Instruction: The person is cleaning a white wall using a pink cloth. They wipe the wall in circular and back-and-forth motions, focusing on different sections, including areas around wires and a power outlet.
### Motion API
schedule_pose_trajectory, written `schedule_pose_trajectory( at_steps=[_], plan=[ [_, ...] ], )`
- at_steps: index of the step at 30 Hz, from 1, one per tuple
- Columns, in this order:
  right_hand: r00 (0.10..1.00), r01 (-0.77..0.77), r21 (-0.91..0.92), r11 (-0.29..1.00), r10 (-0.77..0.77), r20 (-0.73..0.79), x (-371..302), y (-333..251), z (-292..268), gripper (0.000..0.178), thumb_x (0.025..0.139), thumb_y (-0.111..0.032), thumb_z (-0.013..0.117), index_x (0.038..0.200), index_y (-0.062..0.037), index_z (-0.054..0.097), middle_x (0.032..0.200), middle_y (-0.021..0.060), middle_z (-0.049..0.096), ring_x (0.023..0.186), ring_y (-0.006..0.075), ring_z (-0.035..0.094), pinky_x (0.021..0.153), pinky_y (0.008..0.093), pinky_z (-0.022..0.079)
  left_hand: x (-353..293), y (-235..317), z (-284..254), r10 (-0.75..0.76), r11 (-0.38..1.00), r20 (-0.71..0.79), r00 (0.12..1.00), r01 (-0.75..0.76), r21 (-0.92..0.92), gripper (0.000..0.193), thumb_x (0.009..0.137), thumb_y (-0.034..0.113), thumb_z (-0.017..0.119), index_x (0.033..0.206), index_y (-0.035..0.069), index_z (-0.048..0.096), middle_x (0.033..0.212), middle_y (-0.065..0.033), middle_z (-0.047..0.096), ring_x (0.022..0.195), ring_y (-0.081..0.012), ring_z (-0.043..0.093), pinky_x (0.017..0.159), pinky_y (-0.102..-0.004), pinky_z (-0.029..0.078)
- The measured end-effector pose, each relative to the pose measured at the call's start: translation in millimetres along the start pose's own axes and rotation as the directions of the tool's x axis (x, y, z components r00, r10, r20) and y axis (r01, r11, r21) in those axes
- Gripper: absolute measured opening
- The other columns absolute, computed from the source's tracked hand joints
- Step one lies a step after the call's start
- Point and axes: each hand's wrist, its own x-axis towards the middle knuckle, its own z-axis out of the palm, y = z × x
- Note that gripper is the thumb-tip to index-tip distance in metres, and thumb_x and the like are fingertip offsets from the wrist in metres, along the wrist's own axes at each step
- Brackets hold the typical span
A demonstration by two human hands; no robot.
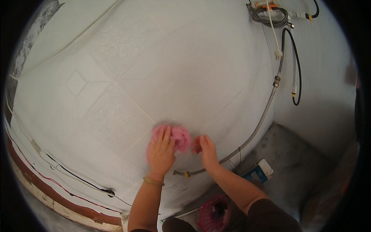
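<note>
A bunched pink cloth (181,138) is pressed against a white, pattern-tiled surface (127,96). My left hand (162,152) holds it there, its fingers stretched over the folds and a yellowish band around the wrist. Some of the cloth shows to either side of the fingers; the thumb is hard to see. Just to the right, apart from the cloth, my right hand (206,149) is closed with its fingers curled in. Whatever sits between those fingertips, if anything, is too small to make out.
A grey flexible hose (266,108) curves down the right side, ending near my right forearm. A white plug (278,53) hangs by coiled metal hose (266,17). Below are a pink basket (211,216) and a blue-and-white box (261,170). Cables (77,176) run at lower left.
</note>
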Motion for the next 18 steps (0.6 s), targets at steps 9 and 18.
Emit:
schedule_pose_trajectory(
  at_steps=[9, 18],
  plan=[
    [0.992, 0.056, 0.108, 0.993, -0.043, -0.121, 11.9, -8.2, -13.4, 0.034, 0.105, -0.034, 0.041, 0.101, -0.0041, 0.057, 0.09, 0.0066, 0.063, 0.071, 0.0149, 0.059, 0.063, 0.029, 0.045, 100.5, -12.9, 3.8, 0.052, 0.994, -0.216, 0.975, -0.029, 0.107, 0.037, 0.073, 0.004, 0.067, 0.11, 0.004, 0.063, 0.148, -0.0145, 0.045, 0.138, -0.035, 0.039, 0.109, -0.0508, 0.033],
    [0.986, 0.071, 0.189, 0.979, -0.04, -0.162, 10.9, 4.5, -20.3, 0.032, 0.104, -0.033, 0.044, 0.094, -0.0052, 0.057, 0.08, 0.0041, 0.058, 0.067, 0.014, 0.055, 0.062, 0.028, 0.043, 48.6, 18.9, 63.8, 0.152, 0.987, -0.003, 0.988, -0.151, 0.058, 0.029, 0.087, 0.01, 0.053, 0.113, 0.004, 0.062, 0.15, -0.0117, 0.043, 0.138, -0.028, 0.041, 0.105, -0.0507, 0.035]
  ],
)
